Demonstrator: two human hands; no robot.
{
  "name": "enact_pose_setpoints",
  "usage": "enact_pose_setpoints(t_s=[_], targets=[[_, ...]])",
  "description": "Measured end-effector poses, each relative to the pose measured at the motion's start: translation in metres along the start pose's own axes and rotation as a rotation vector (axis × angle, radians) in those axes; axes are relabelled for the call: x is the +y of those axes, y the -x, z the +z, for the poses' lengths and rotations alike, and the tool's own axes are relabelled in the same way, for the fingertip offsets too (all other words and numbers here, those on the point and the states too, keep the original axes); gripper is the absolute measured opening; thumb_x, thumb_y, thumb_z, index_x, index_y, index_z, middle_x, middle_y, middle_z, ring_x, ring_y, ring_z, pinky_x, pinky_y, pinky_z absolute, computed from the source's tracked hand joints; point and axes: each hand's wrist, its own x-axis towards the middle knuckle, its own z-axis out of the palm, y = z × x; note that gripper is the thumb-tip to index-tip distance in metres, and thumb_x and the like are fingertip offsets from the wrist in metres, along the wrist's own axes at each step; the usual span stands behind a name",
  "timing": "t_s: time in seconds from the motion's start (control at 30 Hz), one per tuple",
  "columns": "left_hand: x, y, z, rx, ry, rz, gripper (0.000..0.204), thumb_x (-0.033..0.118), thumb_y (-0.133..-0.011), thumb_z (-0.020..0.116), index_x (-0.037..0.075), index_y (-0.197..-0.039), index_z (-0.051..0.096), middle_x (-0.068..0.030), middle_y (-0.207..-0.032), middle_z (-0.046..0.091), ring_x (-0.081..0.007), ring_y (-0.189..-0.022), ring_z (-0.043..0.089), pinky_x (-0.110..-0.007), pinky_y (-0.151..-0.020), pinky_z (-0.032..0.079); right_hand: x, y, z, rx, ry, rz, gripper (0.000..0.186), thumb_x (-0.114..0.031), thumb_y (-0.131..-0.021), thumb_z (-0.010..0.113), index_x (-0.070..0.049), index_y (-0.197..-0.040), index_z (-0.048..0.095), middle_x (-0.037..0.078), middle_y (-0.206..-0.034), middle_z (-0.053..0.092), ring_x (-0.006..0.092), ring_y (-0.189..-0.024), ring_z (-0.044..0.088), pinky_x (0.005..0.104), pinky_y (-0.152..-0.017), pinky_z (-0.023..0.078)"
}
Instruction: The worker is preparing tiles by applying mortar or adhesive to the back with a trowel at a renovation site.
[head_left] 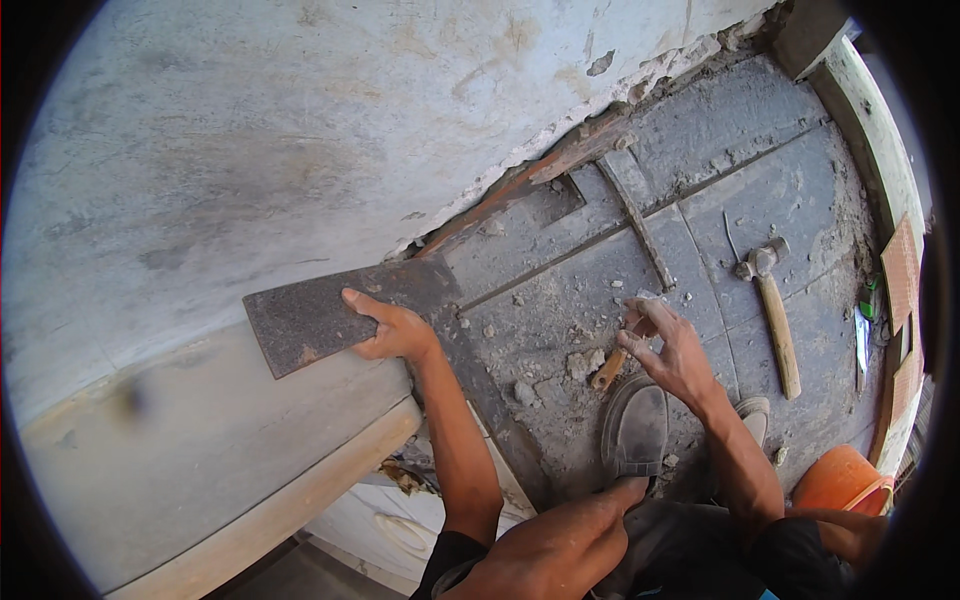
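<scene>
My left hand (394,331) grips a dark rectangular stone tile (290,318) that lies over the pale ledge along the wall. My right hand (668,350) hangs above the dusty floor with its fingers curled, whitened with dust; what they hold, if anything, is unclear. A short wooden handle (607,372) is just beneath those fingers, near my left shoe (635,430). A long narrow metal bar (637,224) lies beyond my right hand. To its right rests a hammer (779,335) with a wooden handle, beside a thin bent rod (730,235).
A cracked white wall (300,120) has rubble along its broken base. Debris lies on the grey tiled floor (760,190). At the right are a pale kerb (848,110), leaning terracotta tiles (898,270), a green object (867,300), a metal blade (862,345) and an orange bucket (835,472).
</scene>
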Motion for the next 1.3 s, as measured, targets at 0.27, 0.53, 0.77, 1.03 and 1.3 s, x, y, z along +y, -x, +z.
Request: enact_pose_setpoints(t_s=[0.27, 0.53, 0.77, 1.03, 1.3], targets=[[-0.005, 0.001, -0.002, -0.027, -0.005, -0.065, 0.021, 0.009, -0.081, 0.064, -0.011, -0.084, 0.056, -0.0152, -0.077, 0.059, -0.0147, -0.064, 0.052, -0.030, -0.057, 0.044, -0.001, 0.000, 0.000, 0.012, -0.031, 0.000, 0.038, -0.018, -0.078, 0.061, 0.001, -0.110, 0.050, 0.014, -0.087, 0.056, 0.0253, -0.074, 0.058, 0.0350, -0.069, 0.046], [-0.013, 0.003, -0.003, -0.016, -0.050, -0.143, 0.024, 0.011, -0.083, 0.062, -0.011, -0.081, 0.055, -0.0134, -0.074, 0.059, -0.0140, -0.062, 0.050, -0.029, -0.055, 0.042, -0.008, 0.004, 0.004, 0.023, -0.038, -0.048, 0.036, -0.018, -0.078, 0.061, 0.000, -0.108, 0.051, 0.013, -0.087, 0.056, 0.0253, -0.073, 0.058, 0.0350, -0.068, 0.047], [0.061, -0.005, -0.025, -0.121, 0.148, -0.349, 0.033, 0.017, -0.088, 0.057, -0.015, -0.081, 0.053, -0.0135, -0.076, 0.058, -0.0133, -0.063, 0.050, -0.028, -0.055, 0.043, -0.037, 0.014, 0.018, -0.043, 0.037, -0.049, 0.033, -0.019, -0.080, 0.059, -0.004, -0.108, 0.051, 0.012, -0.083, 0.057, 0.0282, -0.071, 0.059, 0.0352, -0.063, 0.048], [0.182, 0.020, -0.027, -0.414, 0.459, -0.273, 0.029, 0.014, -0.090, 0.051, -0.012, -0.078, 0.056, -0.0123, -0.074, 0.058, -0.0163, -0.067, 0.055, -0.030, -0.054, 0.044, -0.075, -0.013, 0.047, 0.158, 0.322, -0.220, 0.051, -0.021, -0.078, 0.055, 0.000, -0.121, 0.037, 0.014, -0.083, 0.055, 0.0279, -0.062, 0.060, 0.0346, -0.048, 0.047], [0.233, 0.048, -0.006, -0.889, 0.695, -0.004, 0.052, 0.018, -0.089, 0.051, -0.012, -0.126, 0.031, -0.0307, -0.127, 0.031, -0.0416, -0.111, 0.044, -0.042, -0.084, 0.044, -0.040, -0.073, -0.044, 0.309, 0.527, -0.291, 0.036, -0.020, -0.080, 0.054, -0.003, -0.111, 0.046, 0.014, -0.074, 0.057, 0.0307, -0.058, 0.059, 0.0373, -0.046, 0.045]])
